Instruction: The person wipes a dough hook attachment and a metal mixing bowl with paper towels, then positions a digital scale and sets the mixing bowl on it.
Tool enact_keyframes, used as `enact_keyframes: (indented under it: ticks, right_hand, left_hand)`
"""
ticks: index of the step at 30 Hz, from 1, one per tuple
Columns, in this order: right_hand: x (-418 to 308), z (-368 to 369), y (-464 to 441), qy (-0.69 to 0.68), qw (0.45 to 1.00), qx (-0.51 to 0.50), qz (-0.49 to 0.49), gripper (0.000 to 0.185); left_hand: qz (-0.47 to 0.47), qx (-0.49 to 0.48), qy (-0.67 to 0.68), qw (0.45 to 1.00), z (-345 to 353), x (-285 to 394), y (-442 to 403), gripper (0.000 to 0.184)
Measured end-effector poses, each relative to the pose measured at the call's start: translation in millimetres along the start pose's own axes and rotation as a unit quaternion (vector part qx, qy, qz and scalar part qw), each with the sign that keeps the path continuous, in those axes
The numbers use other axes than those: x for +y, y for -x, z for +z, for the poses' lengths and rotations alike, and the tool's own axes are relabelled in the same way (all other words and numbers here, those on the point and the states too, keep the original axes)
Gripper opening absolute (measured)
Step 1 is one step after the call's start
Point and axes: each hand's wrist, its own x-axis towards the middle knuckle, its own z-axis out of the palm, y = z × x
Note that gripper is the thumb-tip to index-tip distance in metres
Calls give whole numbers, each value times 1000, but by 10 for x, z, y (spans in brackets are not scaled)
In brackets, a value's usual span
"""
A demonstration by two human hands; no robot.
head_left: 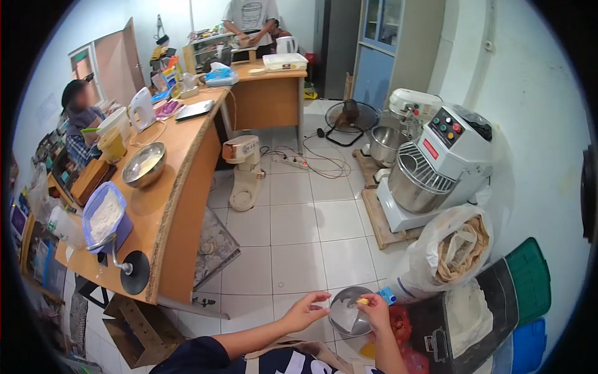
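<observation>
Right fingers (373,301) closed on a small yellow piece (363,302), left fingers (318,297) half-curled and apart, with no grip visible.
The yellow piece is held over the metal bowl (337,328), toward its one o'clock side, not let go; white contents (349,313) already lie inside, too unclear to identify. The left fingers are near the rim at ten o'clock. At three o'clock, a dark tub (440,311) holds pale powder (468,316); at ten o'clock, on the desk (163,215), a purple basin (123,235) holds white powder (106,215).
</observation>
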Motion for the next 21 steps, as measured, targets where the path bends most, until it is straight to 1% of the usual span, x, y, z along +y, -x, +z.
enact_keyframes:
  ticks: [1, 2, 3, 4, 6, 7, 8, 9, 11, 12, 14, 16, 17, 18, 19, 20, 21]
  right_hand:
    - [-171, 91, 100, -27, 999, -20, -29, 32]
    - [-318, 173, 186, -22, 999, -25, -39, 31]
    - [-448, 250, 249, -17, 998, -31, -51, 30]
    - [-543, 320, 306, -11, 997, -39, -64, 30]
    - [-647, 433, 401, 111, 975, -19, -191, 29]
    - [-707, 484, 450, 171, 952, -8, -253, 28]
    - [-803, 533, 514, 169, 959, 1, -228, 30]
    - [-869, 560, 550, 209, 941, -1, -267, 32]
    - [-980, 606, 600, 287, 895, -5, -342, 37]
    - [-1049, 632, 637, 272, 903, 0, -332, 41]
    - [-1149, 673, 694, 242, 919, 7, -311, 48]
    - [-1093, 629, 629, 244, 916, 14, -320, 49]
    - [-1039, 596, 586, 245, 914, 13, -324, 50]
    - [-936, 561, 539, 209, 930, 14, -302, 49]
    - [-796, 518, 486, 173, 944, 13, -282, 48]
    - [-701, 490, 451, 135, 956, 7, -260, 47]
    - [-679, 476, 448, 131, 959, 12, -252, 45]
  left_hand:
    - [-47, -16, 61, 997, 95, 50, -35, 38]
    - [-95, -30, 121, 988, 194, 152, -49, 37]
    - [-142, -42, 180, 972, 264, 206, -71, 36]
    - [-166, -56, 261, 949, 307, 209, -100, 36]
    - [-209, -81, 416, 882, 371, 215, -155, 34]
    - [-216, -69, 402, 887, 373, 200, -162, 33]
    - [-224, -56, 388, 892, 349, 162, -153, 31]
    - [-230, -42, 375, 897, 316, 123, -142, 30]
    - [-188, -9, 334, 924, 198, 41, -112, 28]
    - [-167, 7, 312, 935, 112, 31, -93, 27]
    - [-67, 80, 183, 978, -135, 311, -47, 23]
    - [9, 172, 82, 982, -515, 713, 23, 30]
    - [88, 207, 43, 973, -679, 1058, 104, 33]
    - [164, 247, 11, 955, -907, 1284, 154, 44]
    - [252, 268, 7, 930, -1131, 1452, 154, 33]
    - [254, 343, -121, 896, -1404, 1618, 169, 27]
    - [245, 415, -249, 840, -1642, 1790, 202, 21]
